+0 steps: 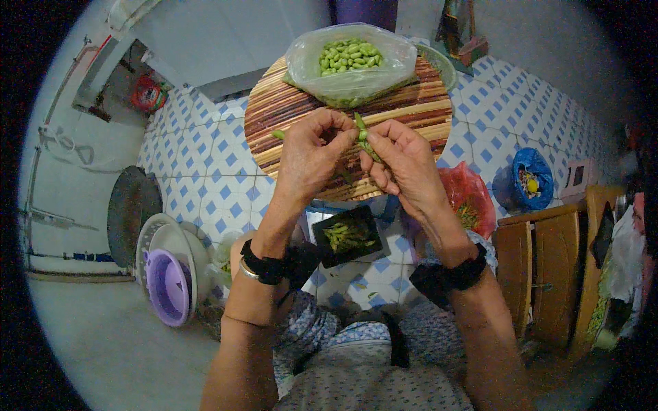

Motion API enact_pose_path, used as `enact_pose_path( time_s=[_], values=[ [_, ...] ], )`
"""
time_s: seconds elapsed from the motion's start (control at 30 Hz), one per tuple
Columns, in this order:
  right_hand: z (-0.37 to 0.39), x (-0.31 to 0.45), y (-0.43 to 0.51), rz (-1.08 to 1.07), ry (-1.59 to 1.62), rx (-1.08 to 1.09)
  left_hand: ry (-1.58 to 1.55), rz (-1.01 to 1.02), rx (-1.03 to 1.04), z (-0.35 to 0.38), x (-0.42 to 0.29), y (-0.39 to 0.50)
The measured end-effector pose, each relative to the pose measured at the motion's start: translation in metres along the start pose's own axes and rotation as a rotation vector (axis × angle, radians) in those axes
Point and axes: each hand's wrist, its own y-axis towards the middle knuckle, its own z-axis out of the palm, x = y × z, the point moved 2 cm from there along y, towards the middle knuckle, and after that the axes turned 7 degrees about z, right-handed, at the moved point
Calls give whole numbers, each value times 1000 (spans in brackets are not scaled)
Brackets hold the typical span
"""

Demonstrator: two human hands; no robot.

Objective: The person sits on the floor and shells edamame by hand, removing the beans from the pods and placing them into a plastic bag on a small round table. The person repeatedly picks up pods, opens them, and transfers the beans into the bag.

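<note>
Between the fingertips of both hands, above a round slatted table [267, 113], is an opened green bean pod [369, 149] with a pale bean showing at its split. My left hand [311, 154] pinches near the split with thumb and forefinger. My right hand [406, 159] grips the lower part of the pod, thumb on top. Another green pod tip [277, 134] sticks out left of my left hand; I cannot tell whether it is held or lies on the table. Beyond the hands stands an open clear plastic bag [398, 64] with shelled green beans [349, 55].
Below the table's near edge sits a black tray [354, 258] of pods. A red plastic bag [480, 190] and a blue-lined bin [542, 192] are right, near a wooden cabinet [558, 277]. Left stand a purple basin [162, 282] and a larger pale basin [198, 257].
</note>
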Motion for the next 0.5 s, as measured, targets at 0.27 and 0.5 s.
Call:
enact_pose_path(
  time_s=[0.27,0.5],
  values=[
    [-8,-2,1,-20,-12,-33,336,258,-11,11,-13,-4],
    [-5,-2,0,-75,-42,-25,49,22,28,12,-2,-2]
  ],
)
